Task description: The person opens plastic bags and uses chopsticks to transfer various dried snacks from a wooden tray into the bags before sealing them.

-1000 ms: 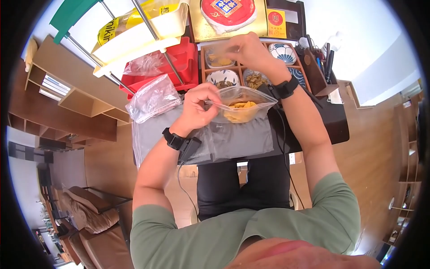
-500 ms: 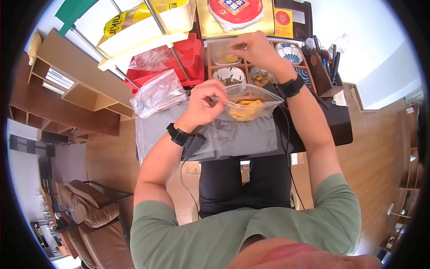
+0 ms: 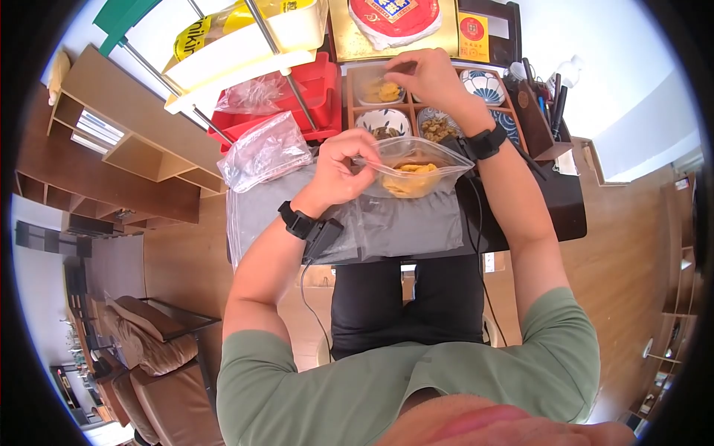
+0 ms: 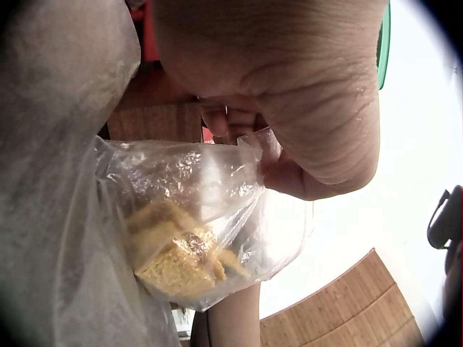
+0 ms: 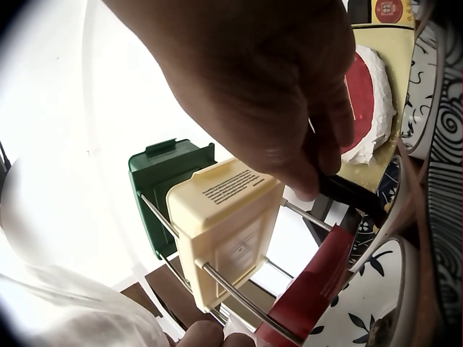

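My left hand [image 3: 343, 169] pinches the left edge of a clear zip bag [image 3: 445, 169] holding yellow pieces [image 3: 411, 183]. In the left wrist view the bag [image 4: 206, 170] hangs below my left hand [image 4: 296, 101], its yellow pieces [image 4: 177, 264] showing through. Over the divided wooden tray [image 3: 415, 113], my right hand [image 3: 433, 76] is beside a bowl of yellow food [image 3: 387, 91]. The right wrist view shows my right hand [image 5: 268, 94] pinching a dark handle-like thing [image 5: 351, 196]; its far end is unclear.
Bowls of brown food [image 3: 437, 129] and a patterned bowl [image 3: 482, 86] sit in the tray. Left are a crumpled clear bag [image 3: 265, 152], red bin [image 3: 321, 97] and cream rack bin [image 3: 242, 63]. A pen holder [image 3: 532, 119] stands right; a round red-wrapped package [image 3: 394, 18] lies behind.
The head view has shifted slightly. My right hand has moved a little over the bowl, whose yellow food shows more clearly. My left hand keeps its hold on the bag.
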The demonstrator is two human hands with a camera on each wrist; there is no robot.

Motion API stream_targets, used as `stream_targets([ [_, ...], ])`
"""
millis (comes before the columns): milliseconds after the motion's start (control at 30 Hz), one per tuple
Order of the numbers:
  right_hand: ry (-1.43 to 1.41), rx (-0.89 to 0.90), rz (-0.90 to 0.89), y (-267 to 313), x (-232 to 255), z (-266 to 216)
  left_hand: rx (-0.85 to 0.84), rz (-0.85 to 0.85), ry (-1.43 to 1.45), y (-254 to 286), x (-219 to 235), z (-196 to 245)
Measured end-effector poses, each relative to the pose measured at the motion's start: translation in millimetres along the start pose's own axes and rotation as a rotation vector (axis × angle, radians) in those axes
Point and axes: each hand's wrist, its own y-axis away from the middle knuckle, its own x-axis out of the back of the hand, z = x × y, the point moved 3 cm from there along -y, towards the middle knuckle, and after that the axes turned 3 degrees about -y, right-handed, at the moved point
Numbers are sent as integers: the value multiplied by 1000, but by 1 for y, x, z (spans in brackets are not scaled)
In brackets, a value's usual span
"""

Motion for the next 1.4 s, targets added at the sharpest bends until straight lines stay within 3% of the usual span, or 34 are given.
stream_targets([
  [133,63,-17,96,-2,15,3,-11,5,10,0,0,-1],
  [233,274,7,124,-5,24,3,-6,10,13,1,0,-3],
  [533,275,-168,14,-2,23,-4,-24,29,17,-2,-2,1],
  [767,165,-203,45,-6,16,27,-16,25,7,-2,-1,0],
  [933,-9,-186,40,-5,15,27,-16,13,2,-2,-1,-1],
  [1167,106,-175,29,-4,8,27,-2,7,37,-1,-1,-2],
  [1233,139,-73,90,-2,7,22,-1,6,41,-1,-1,-2],
  [1400,116,-46,85,-4,4,25,5,10,47,0,-2,-1],
])
